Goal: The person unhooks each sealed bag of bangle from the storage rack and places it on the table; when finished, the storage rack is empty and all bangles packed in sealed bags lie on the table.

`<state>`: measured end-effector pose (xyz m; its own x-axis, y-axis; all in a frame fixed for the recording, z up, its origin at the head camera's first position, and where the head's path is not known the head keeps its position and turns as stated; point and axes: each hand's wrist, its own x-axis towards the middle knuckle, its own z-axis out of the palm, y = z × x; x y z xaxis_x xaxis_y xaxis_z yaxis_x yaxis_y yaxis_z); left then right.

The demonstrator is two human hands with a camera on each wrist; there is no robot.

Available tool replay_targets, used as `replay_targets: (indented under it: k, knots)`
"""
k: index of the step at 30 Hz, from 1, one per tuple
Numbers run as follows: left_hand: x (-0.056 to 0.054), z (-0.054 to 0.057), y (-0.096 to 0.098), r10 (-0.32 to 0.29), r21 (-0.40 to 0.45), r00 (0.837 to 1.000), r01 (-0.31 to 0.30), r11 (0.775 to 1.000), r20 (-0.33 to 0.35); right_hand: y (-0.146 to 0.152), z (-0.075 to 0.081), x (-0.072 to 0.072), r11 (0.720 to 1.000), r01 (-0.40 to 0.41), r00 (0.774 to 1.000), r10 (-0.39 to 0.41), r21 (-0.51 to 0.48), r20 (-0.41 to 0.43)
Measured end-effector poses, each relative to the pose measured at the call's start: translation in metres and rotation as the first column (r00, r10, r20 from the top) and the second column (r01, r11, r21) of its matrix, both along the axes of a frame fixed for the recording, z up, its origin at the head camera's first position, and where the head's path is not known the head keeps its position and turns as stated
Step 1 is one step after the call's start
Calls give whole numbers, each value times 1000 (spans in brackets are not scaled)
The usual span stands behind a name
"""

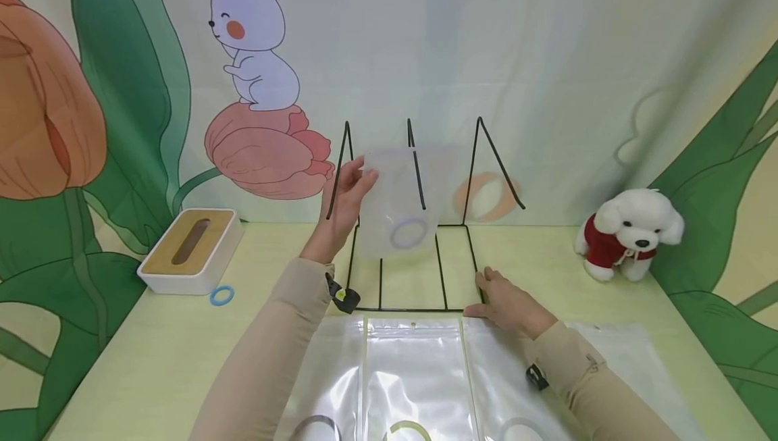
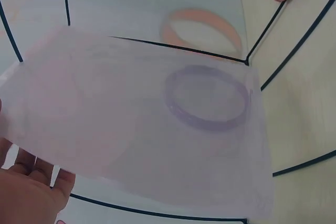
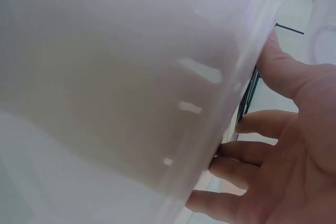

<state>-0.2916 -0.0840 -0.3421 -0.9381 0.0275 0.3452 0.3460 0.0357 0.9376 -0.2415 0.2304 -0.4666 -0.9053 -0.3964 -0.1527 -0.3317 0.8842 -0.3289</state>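
My left hand (image 1: 343,201) pinches the side edge of a small translucent zip bag (image 1: 389,191). Inside the bag lies a purple ring (image 2: 184,114). The bag hangs upright among the tall prongs of a black wire rack (image 1: 440,272), overlapping the middle prong in the head view. At the rack's front right corner, my right hand (image 1: 507,302) holds the base wire between thumb and fingers. A clear bag (image 3: 105,77) fills much of the right wrist view, in front of that hand.
Several flat zip bags (image 1: 416,360) with rings lie in a row before the rack. On the left stands a wood-topped tissue box (image 1: 164,272), a blue ring (image 1: 221,295) beside it. A plush dog (image 1: 632,235) sits at right. A printed curtain (image 1: 377,36) hangs behind.
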Motion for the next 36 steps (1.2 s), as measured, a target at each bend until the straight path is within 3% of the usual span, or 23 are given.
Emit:
replay_targets:
  k: [10, 21, 30, 36]
  knots:
    - [1, 2, 7, -58, 67, 995, 64, 996, -85, -2, 3, 1, 1000, 5, 1000, -5, -5, 6]
    - [5, 2, 14, -4, 103, 993, 16, 995, -118, -1, 2, 1, 1000, 12, 1000, -12, -13, 15]
    - [20, 0, 14, 57, 84, 992, -48, 995, -111, -1, 2, 0, 1000, 10, 1000, -10, -12, 18]
    - [27, 0, 15, 58, 107, 991, -45, 993, -118, -1, 3, 1, 1000, 12, 1000, -12, -15, 19]
